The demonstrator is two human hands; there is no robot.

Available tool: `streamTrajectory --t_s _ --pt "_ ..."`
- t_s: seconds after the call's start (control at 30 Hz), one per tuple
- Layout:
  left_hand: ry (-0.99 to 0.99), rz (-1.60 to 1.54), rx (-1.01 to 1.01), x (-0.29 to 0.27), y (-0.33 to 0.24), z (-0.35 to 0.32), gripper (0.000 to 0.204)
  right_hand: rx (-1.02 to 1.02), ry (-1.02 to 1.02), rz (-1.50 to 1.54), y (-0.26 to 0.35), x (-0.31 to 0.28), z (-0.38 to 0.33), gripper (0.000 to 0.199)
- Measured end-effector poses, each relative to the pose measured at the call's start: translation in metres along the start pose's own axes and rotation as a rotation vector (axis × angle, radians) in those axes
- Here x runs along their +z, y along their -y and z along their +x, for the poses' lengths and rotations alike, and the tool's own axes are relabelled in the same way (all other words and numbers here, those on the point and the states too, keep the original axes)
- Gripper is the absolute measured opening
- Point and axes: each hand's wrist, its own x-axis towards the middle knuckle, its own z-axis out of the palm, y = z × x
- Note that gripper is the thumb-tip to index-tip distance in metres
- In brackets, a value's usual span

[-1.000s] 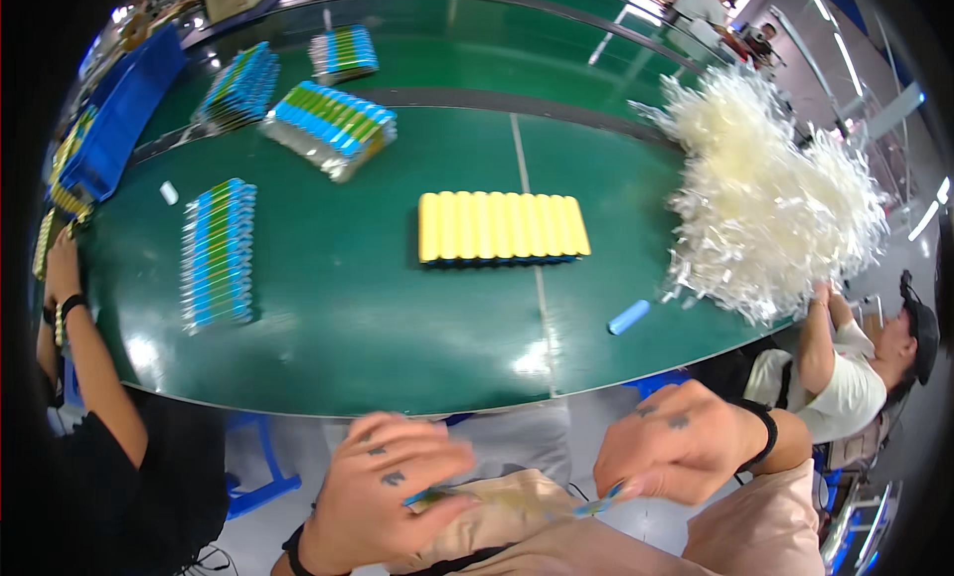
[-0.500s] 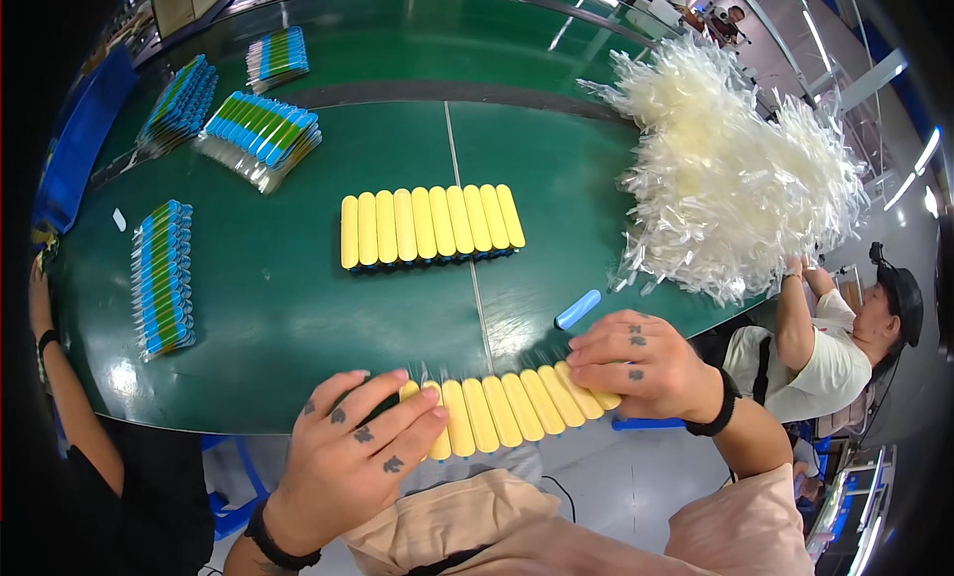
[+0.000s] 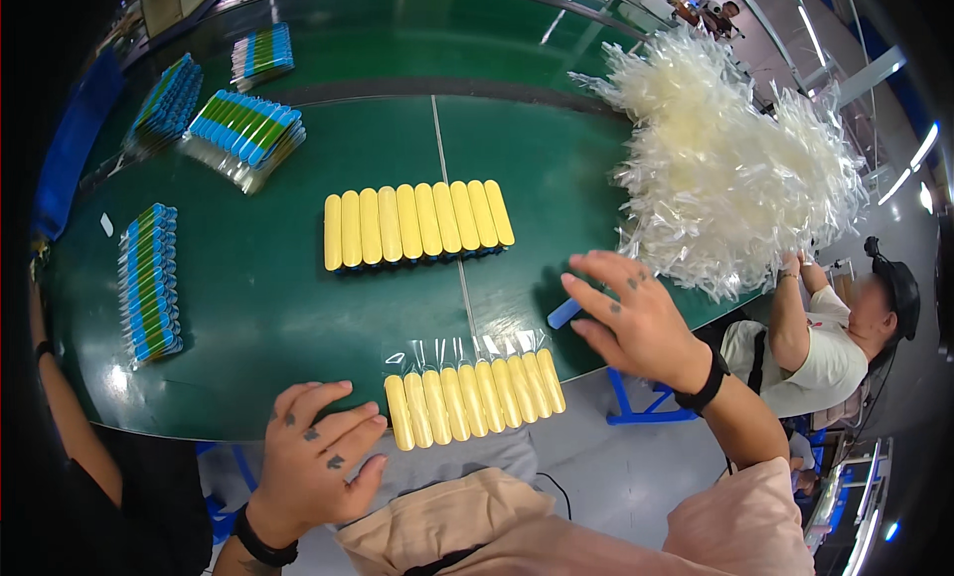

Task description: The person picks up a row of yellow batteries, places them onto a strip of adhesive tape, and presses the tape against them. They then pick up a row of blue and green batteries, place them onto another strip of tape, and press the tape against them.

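Note:
A row of yellow, round-ended strips, like nail files (image 3: pixel 475 402), lies at the table's near edge, with clear plastic sleeves showing along its far ends. My left hand (image 3: pixel 323 457) is just left of this row, fingers apart and holding nothing. Beyond the row's right end, my right hand (image 3: pixel 631 323) hovers with spread fingers close to a single blue strip (image 3: pixel 563 314). Whether its fingertips touch that strip is hard to tell. Farther off, mid-table, sits a stacked block of yellow strips (image 3: pixel 417 223) with dark blue undersides.
A large heap of clear plastic sleeves (image 3: pixel 735 168) covers the right side of the green table (image 3: pixel 258 318). Bundles of blue-and-green strips (image 3: pixel 151 283) lie at left. A co-worker (image 3: pixel 835 347) reaches into the heap; another person's arm (image 3: pixel 84 417) is at far left.
Both hands have let go of the yellow row, which now lies flatter at the edge. My right hand has moved away toward the blue strip; my left has drawn back leftward.

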Motion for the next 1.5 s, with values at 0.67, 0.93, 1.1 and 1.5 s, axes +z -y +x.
streamTrajectory --t_s 0.67,0.93,1.1,1.5 --pt "-0.396 -0.754 -0.489 0.014 0.024 0.027 0.021 -0.358 0.429 0.3 0.084 0.045 0.113 0.015" --pt "-0.418 -0.706 -0.546 0.015 0.026 0.023 0.022 -0.345 0.419 0.277 0.046 0.039 0.083 0.015" --pt "-0.374 -0.719 -0.512 0.012 0.022 0.023 0.021 -0.283 0.337 0.118 -0.013 0.012 0.012 0.023" --pt "-0.055 -0.103 -0.142 0.011 -0.002 0.021 0.071 -0.109 0.266 0.414 0.073 -0.003 0.065 0.045"
